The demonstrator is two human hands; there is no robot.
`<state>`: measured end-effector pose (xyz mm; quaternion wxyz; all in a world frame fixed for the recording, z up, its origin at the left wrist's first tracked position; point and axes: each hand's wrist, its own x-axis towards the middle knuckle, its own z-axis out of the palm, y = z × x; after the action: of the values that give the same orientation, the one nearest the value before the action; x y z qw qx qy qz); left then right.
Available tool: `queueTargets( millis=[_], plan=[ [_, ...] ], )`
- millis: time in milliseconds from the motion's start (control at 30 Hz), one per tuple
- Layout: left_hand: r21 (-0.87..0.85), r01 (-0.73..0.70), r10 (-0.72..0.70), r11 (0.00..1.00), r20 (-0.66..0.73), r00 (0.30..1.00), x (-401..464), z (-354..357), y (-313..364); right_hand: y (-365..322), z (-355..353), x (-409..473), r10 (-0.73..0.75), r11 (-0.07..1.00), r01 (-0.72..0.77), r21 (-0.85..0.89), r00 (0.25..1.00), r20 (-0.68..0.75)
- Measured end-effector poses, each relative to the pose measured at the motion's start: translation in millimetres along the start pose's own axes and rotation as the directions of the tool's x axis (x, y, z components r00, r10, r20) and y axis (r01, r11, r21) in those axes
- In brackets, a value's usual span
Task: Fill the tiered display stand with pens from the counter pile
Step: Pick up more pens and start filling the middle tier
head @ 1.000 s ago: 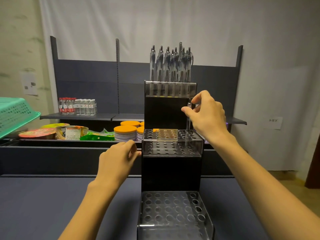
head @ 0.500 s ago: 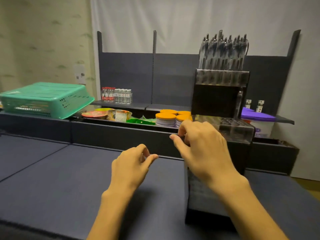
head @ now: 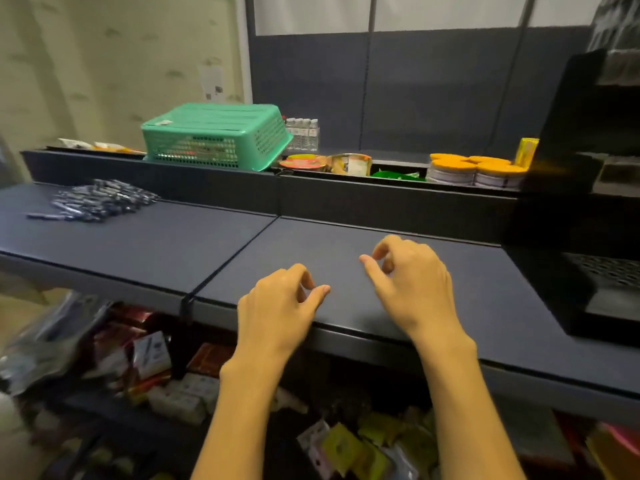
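Observation:
A pile of dark pens (head: 95, 204) lies on the grey counter (head: 173, 244) at the far left. The black tiered display stand (head: 585, 188) is cut off by the right edge; pens stick up from its top tier, blurred. My left hand (head: 280, 306) hovers over the counter's front edge, fingers loosely curled, holding nothing. My right hand (head: 412, 282) hangs beside it a little farther in, thumb and forefinger apart, also with nothing in it. Both hands are well to the right of the pen pile and left of the stand.
An upturned green basket (head: 214, 135) sits on the ledge behind the counter. Beside it are small bottles (head: 304, 133), snack packs (head: 346, 164) and orange-lidded tubs (head: 474, 169). Packaged goods (head: 145, 368) fill the shelf below the counter.
My view has swung left, away from the stand toward the pen pile. My right hand left the pen standing in the stand's middle tier and dropped to the counter; the left hand came down too.

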<state>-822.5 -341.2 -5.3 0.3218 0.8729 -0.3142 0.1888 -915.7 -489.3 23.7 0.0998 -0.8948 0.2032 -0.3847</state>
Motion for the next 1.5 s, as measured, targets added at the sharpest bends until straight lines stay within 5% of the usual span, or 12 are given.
queueTargets(
  millis=[500,700,1000,1500],
  plan=[
    [0.111,0.065,-0.060,0.992,-0.044,0.997,40.7,-75.7,-227.0,-185.0,158.4,36.5,-0.072,0.987,0.053,0.154,0.990,0.120],
    [0.185,0.012,-0.011,0.983,-0.005,1.000,111.6,-102.1,-321.5,-252.1,237.1,87.9,-0.006,0.993,-0.027,0.112,0.960,0.280],
    [0.155,0.013,-0.010,0.988,-0.023,1.000,184.2,-136.2,-465.5,-357.9,331.5,144.4,0.012,0.997,-0.034,0.064,0.946,0.324],
    [0.052,-0.220,0.200,0.974,0.259,0.945,304.2,-156.2,-659.4,-428.7,415.9,157.0,0.338,0.941,-0.338,-0.008,0.937,0.093]
  ],
)
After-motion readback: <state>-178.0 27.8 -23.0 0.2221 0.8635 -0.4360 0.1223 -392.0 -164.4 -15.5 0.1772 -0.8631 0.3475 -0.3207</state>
